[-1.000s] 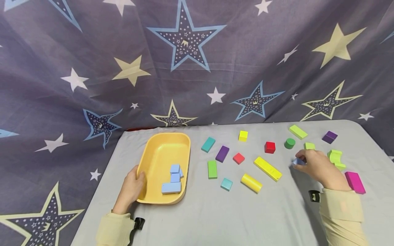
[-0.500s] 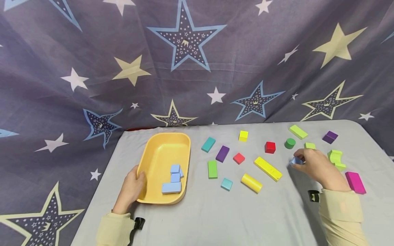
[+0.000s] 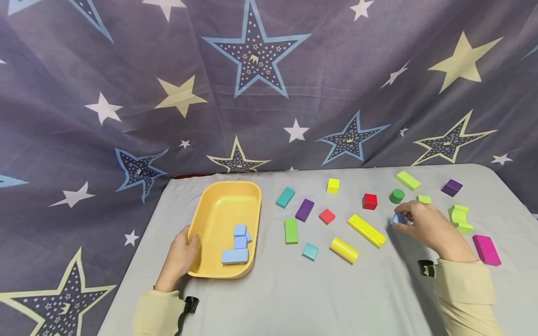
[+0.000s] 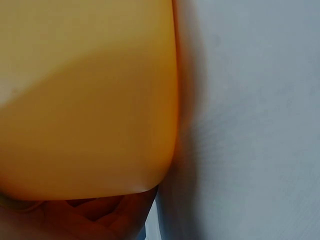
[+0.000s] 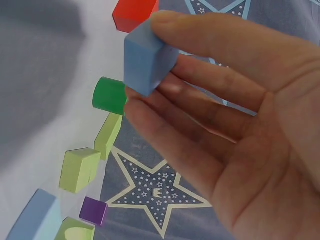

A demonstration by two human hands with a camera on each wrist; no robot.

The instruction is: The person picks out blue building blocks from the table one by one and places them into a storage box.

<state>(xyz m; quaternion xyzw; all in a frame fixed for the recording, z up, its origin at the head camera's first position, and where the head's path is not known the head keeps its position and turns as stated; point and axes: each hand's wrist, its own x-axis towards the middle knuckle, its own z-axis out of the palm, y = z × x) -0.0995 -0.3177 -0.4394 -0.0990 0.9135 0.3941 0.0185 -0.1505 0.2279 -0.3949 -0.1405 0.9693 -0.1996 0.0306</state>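
Observation:
My left hand [image 3: 179, 256] grips the near left rim of a yellow plastic tray [image 3: 222, 186], fingers outside and thumb over the edge. Several light blue blocks [image 3: 234, 256] lie in the tray's near right part. Over the right side of the table, my right hand [image 3: 430, 227] pinches a small light blue block [image 5: 145, 57] between thumb and fingertips. The right wrist view also shows another light blue block [image 5: 36, 217] on the table, which the hand hides from the head view. In the left wrist view the tray wall [image 4: 100, 125] covers most of the fingers.
Left of the right hand lie a long yellow block [image 3: 366, 230], a yellow cylinder [image 3: 344, 250] and a red cube [image 3: 370, 201]. A green cylinder [image 3: 397, 196] stands just beyond it. To its right are a lime arch block [image 3: 459, 215] and a magenta block [image 3: 486, 249].
My right hand has shifted slightly to the left with the light blue block in its fingertips. The left hand and the tray have stayed in place.

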